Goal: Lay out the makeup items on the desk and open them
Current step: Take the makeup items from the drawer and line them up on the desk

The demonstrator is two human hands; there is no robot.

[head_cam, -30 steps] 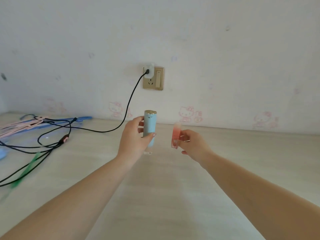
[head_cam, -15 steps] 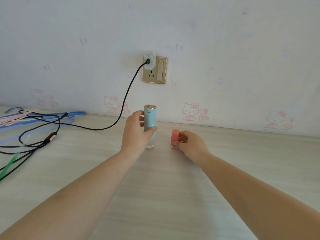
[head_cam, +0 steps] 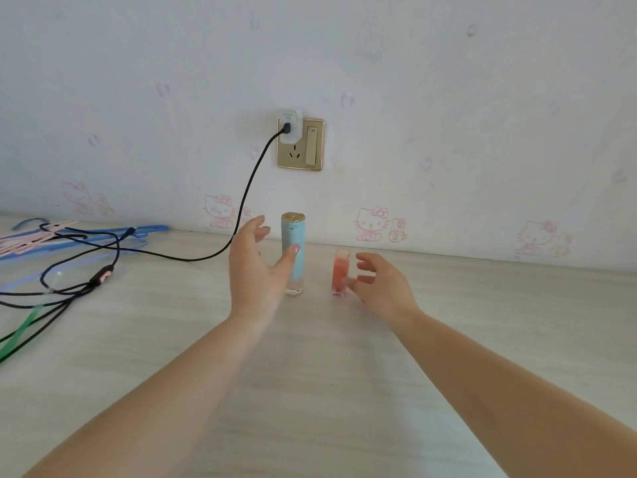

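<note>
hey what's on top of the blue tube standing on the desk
A gold cap tops the upright blue tube. Nothing rests on the cap. The left hand covers the tube's lower left side.

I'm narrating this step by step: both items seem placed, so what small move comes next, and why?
Probably grip the blue tube again with the left hand to pull its cap: it and the pink tube stand upright on the desk, capped, both hands open beside them.

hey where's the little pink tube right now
In the head view the pink tube stands upright on the desk, just right of the taller blue tube, below the wall socket, with the open right hand beside it.
</note>
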